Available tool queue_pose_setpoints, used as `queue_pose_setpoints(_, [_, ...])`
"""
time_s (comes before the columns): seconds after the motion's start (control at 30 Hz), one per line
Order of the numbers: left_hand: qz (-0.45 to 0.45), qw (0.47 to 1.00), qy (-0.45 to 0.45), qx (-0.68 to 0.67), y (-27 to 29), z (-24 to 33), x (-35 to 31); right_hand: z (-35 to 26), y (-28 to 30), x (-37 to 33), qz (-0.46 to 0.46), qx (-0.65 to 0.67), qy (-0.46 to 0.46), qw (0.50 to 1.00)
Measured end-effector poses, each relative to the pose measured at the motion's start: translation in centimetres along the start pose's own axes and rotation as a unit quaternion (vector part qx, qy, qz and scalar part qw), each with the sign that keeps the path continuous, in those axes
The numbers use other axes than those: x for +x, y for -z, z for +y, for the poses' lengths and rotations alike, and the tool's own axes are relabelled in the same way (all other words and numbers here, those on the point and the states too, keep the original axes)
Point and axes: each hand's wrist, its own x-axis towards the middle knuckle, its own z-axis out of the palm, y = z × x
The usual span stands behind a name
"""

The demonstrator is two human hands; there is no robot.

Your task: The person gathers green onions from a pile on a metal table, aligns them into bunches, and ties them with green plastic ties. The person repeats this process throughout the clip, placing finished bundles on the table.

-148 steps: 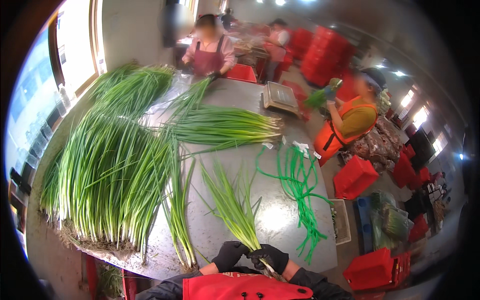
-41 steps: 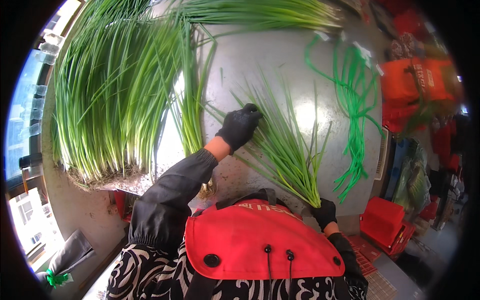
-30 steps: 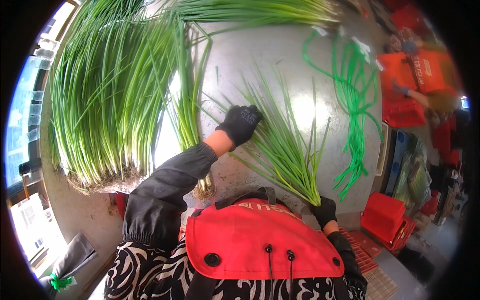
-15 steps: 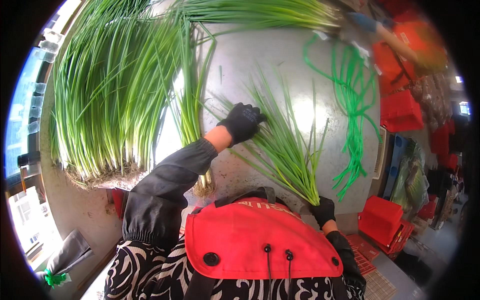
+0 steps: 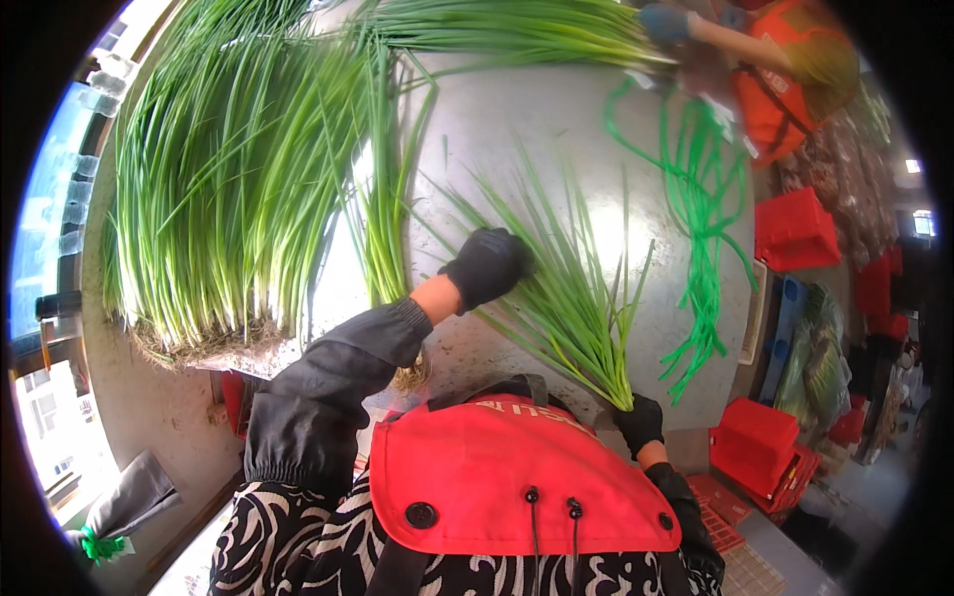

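My right hand (image 5: pixel 641 425), in a black glove, is closed around the lower end of a small bunch of green onions (image 5: pixel 586 328). Their leaves fan up and to the left over the metal table. At the fan's left edge is my left hand (image 5: pixel 485 268), also black-gloved, its fingers curled and slightly blurred. Leaves run under it, but what the fingers grip is hidden. Left of that hand a narrower bunch of green onions (image 5: pixel 386 253) lies with its roots toward me, partly behind my sleeve.
A large pile of rooted green onions (image 5: pixel 214 228) covers the table's left. More green onions (image 5: pixel 517 35) lie across the far edge, by another person's blue-gloved hand (image 5: pixel 664 24). Green ties (image 5: pixel 704 228) lie at the right; red crates (image 5: pixel 752 437) stand beyond the table (image 5: pixel 537 99).
My left hand has shifted slightly down along the leaves, which have moved a little. My right hand keeps its hold. The other person's hand has moved left onto the far onions.
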Motion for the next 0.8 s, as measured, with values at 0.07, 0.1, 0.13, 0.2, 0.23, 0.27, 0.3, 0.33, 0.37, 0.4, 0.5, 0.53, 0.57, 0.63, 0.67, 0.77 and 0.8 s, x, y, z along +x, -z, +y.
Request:
queue_pose_setpoints(0.07, [0.252,0.936,0.078,-0.231,0.4,-1.4,-0.2,-0.4,0.3,-0.1,0.0,0.003,-0.003,1.0])
queue_pose_setpoints(0.1, [0.298,0.901,0.111,-0.294,1.9,-2.2,-0.6,0.0,0.0,-0.2,-0.001,-0.01,0.005,1.0])
queue_pose_setpoints(0.13, [0.346,0.857,0.136,-0.356,3.3,-3.1,-1.0,0.6,-0.4,-0.1,-0.002,-0.023,0.013,1.0])
queue_pose_setpoints(0.2, [0.322,0.847,0.158,-0.393,8.1,-4.1,-2.9,0.8,-0.6,0.1,0.002,-0.034,0.024,0.999])
queue_pose_setpoints(0.23, [0.319,0.837,0.155,-0.417,9.5,-4.3,-3.8,0.6,-0.4,0.0,0.006,-0.035,0.024,0.999])
queue_pose_setpoints(0.27, [0.311,0.861,0.146,-0.374,9.9,-4.9,-4.1,0.3,-0.4,0.1,0.013,-0.034,0.025,0.999])
queue_pose_setpoints(0.3, [0.304,0.883,0.137,-0.331,10.1,-5.4,-4.4,0.1,-0.3,0.2,0.01,-0.035,0.026,0.999])
queue_pose_setpoints(0.33, [0.298,0.901,0.129,-0.286,10.3,-5.9,-4.8,0.0,-0.2,0.3,0.006,-0.035,0.027,0.999])
queue_pose_setpoints(0.37, [0.294,0.909,0.11,-0.273,10.0,-5.9,-4.7,0.1,0.1,0.3,0.003,-0.038,0.026,0.999])
queue_pose_setpoints(0.4, [0.291,0.917,0.091,-0.259,9.6,-5.9,-4.6,0.3,-0.1,0.3,0.002,-0.032,0.02,0.999])
queue_pose_setpoints(0.5, [0.276,0.95,0.009,-0.145,8.7,-4.6,-3.3,0.8,-0.6,0.3,0.003,-0.027,0.011,1.0])
queue_pose_setpoints(0.53, [0.244,0.959,0.044,-0.136,7.6,-4.7,-3.1,0.7,-0.5,0.3,0.004,-0.035,0.016,0.999])
queue_pose_setpoints(0.57, [0.211,0.966,0.079,-0.127,7.8,-3.3,-2.8,0.6,-0.5,0.3,0.005,-0.042,0.021,0.999])
queue_pose_setpoints(0.63, [0.165,0.966,0.046,-0.192,5.5,-4.7,-2.5,0.8,-0.6,0.3,0.009,-0.033,0.02,0.999])
queue_pose_setpoints(0.67, [0.135,0.967,0.026,-0.215,5.2,-4.9,-2.5,0.8,-0.6,0.2,0.01,-0.028,0.02,0.999])
queue_pose_setpoints(0.77, [0.071,0.995,0.067,-0.036,5.3,-4.8,-3.0,1.0,-0.9,0.2,0.008,-0.036,0.007,0.999])
queue_pose_setpoints(0.8, [0.065,0.994,0.086,0.03,5.6,-4.5,-3.0,1.0,-0.9,0.2,0.018,-0.026,0.013,0.999])
